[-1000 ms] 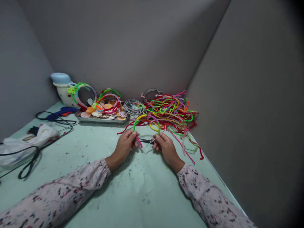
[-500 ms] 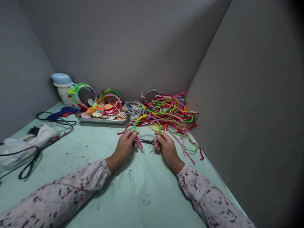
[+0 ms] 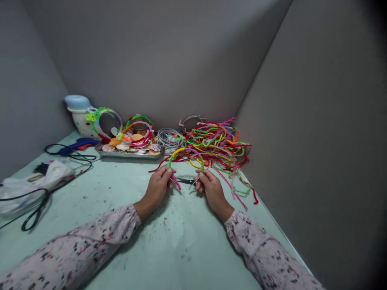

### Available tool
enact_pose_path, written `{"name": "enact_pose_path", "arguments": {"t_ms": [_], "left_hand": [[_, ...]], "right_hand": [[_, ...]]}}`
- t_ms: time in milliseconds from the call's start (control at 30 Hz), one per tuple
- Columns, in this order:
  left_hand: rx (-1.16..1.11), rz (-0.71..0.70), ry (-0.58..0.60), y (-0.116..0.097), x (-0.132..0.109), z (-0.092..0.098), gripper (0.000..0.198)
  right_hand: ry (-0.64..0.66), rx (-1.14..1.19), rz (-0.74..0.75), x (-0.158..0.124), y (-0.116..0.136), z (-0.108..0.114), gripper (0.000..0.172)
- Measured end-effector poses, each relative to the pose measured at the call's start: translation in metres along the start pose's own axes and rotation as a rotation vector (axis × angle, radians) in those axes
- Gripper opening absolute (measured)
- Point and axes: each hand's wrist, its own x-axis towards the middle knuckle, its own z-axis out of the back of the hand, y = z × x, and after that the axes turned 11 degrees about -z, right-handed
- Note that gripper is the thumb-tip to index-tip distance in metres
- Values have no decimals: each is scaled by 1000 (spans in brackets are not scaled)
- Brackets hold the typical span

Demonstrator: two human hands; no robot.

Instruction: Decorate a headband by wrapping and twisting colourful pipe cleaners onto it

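Note:
Between my two hands is an arched wire hoop [image 3: 186, 150] wrapped in green, yellow and purple pipe cleaner. My left hand [image 3: 157, 186] pinches its left end, where a loose pink pipe cleaner tail [image 3: 176, 182] sticks out below the fingers. My right hand [image 3: 212, 188] grips the green right end, and a bare grey wire end [image 3: 192, 185] shows beside its fingertips. On the table behind the fingers lies a pair of scissors [image 3: 184, 181] with dark blades; my right hand partly hides the handle.
A metal tray [image 3: 130, 155] of seashells stands at the back with wrapped hoops on it. To its right are coiled grey wire [image 3: 170, 139] and a heap of pipe cleaners [image 3: 216, 139]. A blue glue gun [image 3: 75, 146], black cord [image 3: 45, 197], plastic bag [image 3: 26, 191] and lidded container [image 3: 81, 117] occupy the left.
The view has shifted very slightly. Both hands keep the same hold on the hoop, with hardly any movement.

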Motion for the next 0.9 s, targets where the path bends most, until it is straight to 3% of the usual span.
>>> {"name": "enact_pose_path", "arguments": {"t_ms": [400, 900], "left_hand": [[-53, -20, 8, -3, -2, -4, 27], [-36, -37, -48, 9, 2, -3, 29]], "right_hand": [[-37, -100, 22, -2, 1, -4, 32], [-26, -116, -17, -1, 5, -5, 41]]}}
